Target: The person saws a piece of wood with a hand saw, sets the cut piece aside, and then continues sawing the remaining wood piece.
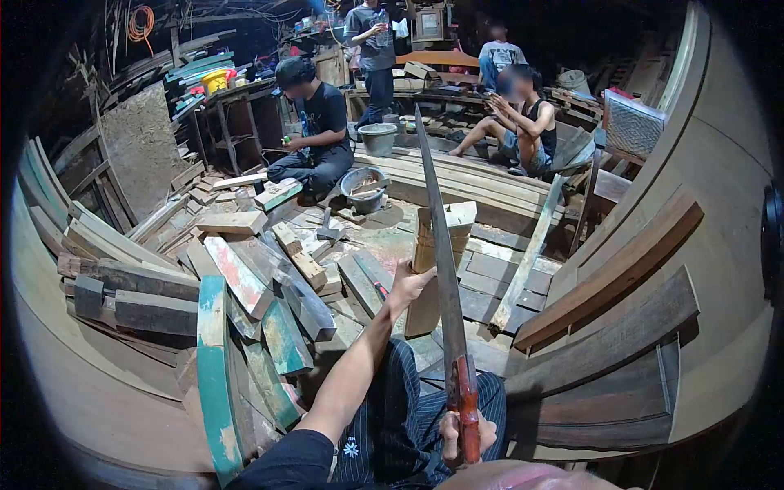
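My right hand [469,435] is closed round the reddish wooden handle of a hand saw [445,269]. Its long dark blade points forward and up, edge-on to me. Left of the blade, my left hand [411,284] grips a wooden block [423,313] that stands on end among the timber. The blade overlaps part of the block in this view. Behind it rises a pale upright wood piece [461,219], partly hidden by the saw. My knees in striped trousers are just below the block.
Loose wood offcuts [237,273] pile up on my left, some painted green. A hammer [329,229] and a grey bucket [365,189] lie ahead. Long planks [490,184] run across the middle. Dark beams [608,278] lean at right. Several people sit or stand farther back.
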A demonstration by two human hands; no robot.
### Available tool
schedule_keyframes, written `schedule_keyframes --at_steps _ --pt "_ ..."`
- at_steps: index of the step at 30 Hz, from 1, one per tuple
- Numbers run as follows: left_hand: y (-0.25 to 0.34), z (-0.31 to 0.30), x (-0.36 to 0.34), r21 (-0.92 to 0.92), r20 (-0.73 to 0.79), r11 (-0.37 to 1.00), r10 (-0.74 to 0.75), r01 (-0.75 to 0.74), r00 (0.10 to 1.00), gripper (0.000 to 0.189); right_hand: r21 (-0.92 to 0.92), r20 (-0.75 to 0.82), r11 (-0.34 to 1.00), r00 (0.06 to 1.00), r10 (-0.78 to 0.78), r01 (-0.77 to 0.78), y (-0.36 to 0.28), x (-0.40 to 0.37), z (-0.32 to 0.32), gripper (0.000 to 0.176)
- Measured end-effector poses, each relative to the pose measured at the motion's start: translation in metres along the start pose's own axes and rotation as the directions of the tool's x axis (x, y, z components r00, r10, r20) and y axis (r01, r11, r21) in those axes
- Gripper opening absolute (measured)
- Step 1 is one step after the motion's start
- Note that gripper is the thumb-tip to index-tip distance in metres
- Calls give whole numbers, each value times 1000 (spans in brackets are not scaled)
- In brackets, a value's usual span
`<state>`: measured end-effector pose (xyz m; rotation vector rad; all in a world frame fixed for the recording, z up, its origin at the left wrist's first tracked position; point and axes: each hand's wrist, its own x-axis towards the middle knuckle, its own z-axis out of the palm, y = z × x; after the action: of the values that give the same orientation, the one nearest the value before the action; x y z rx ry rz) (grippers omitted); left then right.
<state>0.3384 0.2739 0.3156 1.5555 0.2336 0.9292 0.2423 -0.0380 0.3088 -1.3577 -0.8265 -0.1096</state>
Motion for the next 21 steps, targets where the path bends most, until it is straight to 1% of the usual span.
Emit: schedule_keyframes --at_steps 3,6,9,12,15,18,19,21 --pt "6 0 -3 0 29 1000 -9 9 1000 23 4 -4 999 999 35 -35 2 -4 -1 12" --pt "4 1 -1 -36 26 997 64 -63 998 23 54 -28 997 998 64 -62 4 -9 1 13" --pt "5 1 -2 -25 27 1000 -13 14 1000 23 26 -35 997 997 71 -70 0 -7 2 14" --pt "-5 0 1 -40 14 997 66 -66 998 23 50 -40 996 996 82 -80 -6 -2 3 14" --pt "-13 -2 3 19 1 998 53 -53 999 24 43 -18 993 994 112 -111 -3 -3 0 15" --pt "-7 -4 1 15 32 1000 26 -26 999 24 60 -50 995 996 77 -74 -2 -3 3 16" --pt "-8 -5 2 36 43 999 34 -36 998 23 55 -58 995 994 90 -87 -2 -4 4 16" --pt "-13 -2 2 -20 20 998 52 -52 998 24 42 -72 992 990 118 -115 -1 -6 5 16"
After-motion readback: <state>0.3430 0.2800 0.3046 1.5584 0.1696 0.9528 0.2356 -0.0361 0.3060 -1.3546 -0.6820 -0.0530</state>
